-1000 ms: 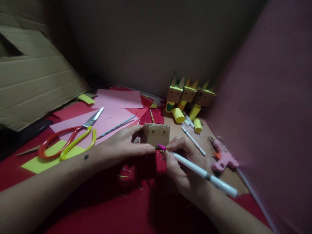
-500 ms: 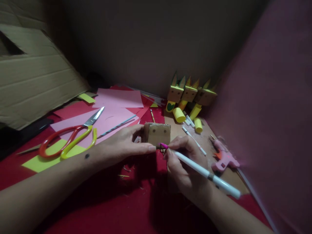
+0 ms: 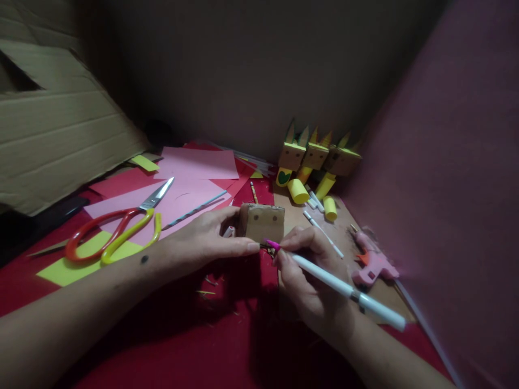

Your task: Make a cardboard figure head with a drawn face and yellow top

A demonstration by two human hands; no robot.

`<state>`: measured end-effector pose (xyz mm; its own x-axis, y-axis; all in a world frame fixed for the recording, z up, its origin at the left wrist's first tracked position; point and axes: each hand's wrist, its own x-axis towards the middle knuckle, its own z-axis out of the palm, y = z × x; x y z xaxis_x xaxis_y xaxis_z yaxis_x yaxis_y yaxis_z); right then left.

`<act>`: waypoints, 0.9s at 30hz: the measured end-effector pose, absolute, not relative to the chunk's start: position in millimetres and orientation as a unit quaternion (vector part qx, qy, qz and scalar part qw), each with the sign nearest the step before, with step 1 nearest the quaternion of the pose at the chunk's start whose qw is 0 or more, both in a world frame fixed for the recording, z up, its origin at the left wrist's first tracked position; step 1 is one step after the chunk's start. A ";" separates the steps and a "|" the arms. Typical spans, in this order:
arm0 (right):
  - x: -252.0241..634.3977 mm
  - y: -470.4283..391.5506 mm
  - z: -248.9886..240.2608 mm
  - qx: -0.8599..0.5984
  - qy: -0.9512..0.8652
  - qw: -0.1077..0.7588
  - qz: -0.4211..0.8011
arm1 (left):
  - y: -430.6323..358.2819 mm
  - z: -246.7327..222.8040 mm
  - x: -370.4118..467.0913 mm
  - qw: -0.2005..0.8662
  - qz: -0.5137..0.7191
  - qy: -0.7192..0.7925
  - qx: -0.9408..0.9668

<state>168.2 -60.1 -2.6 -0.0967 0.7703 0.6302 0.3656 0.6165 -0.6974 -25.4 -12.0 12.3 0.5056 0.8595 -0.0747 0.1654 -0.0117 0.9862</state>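
Between thumb and fingers, my left hand [image 3: 221, 237] grips a small cardboard box [image 3: 265, 224] with two dark dots on its front face. My right hand [image 3: 310, 267] is closed on a white marker [image 3: 344, 289] with a magenta tip. That tip is at the lower edge of the box's front, close to my left thumb; whether it touches the cardboard I cannot tell. A white cap-like tube [image 3: 229, 232] shows near my left palm. The fingers behind the box are hidden.
Red-and-yellow scissors [image 3: 125, 227] and a blue striped pencil [image 3: 194, 209] lie on pink paper [image 3: 194, 162] at left. Several box-headed cardboard figures [image 3: 292, 156] stand at the back right, near yellow paper rolls [image 3: 298, 191] and white markers [image 3: 323, 233]. A pink glue gun [image 3: 375, 259] lies at right.
The marker's rear end has swung slightly right and down, while its tip stays at the box's lower edge. My left hand and the box have hardly moved.
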 end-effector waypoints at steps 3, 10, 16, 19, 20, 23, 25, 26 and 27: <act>168.5 -60.0 -3.8 -0.384 -0.697 0.565 0.220 | -12.3 13.3 -25.6 0.587 0.303 0.387 0.643; 168.3 -58.8 -3.6 -0.380 -0.703 0.561 0.216 | -12.0 13.3 -25.9 0.575 0.297 0.409 0.644; 166.5 -60.9 -1.1 -0.403 -0.704 0.549 0.204 | -12.4 11.4 -26.2 0.587 0.300 0.397 0.639; 165.5 -61.9 0.0 -0.406 -0.705 0.545 0.203 | -13.1 11.5 -25.3 0.609 0.303 0.382 0.626; 165.4 -62.0 0.3 -0.404 -0.706 0.546 0.201 | -13.4 11.6 -25.0 0.610 0.304 0.382 0.624; 165.8 -61.6 1.5 -0.406 -0.712 0.540 0.192 | -13.7 11.9 -24.4 0.603 0.304 0.390 0.626; 166.4 -61.1 2.2 -0.414 -0.714 0.533 0.186 | -13.7 11.9 -24.4 0.600 0.304 0.392 0.627; 166.7 -60.9 2.4 -0.416 -0.717 0.529 0.183 | -13.6 12.0 -24.4 0.601 0.304 0.390 0.628; 166.9 -60.8 2.6 -0.416 -0.720 0.525 0.180 | -13.4 12.1 -24.5 0.599 0.304 0.388 0.631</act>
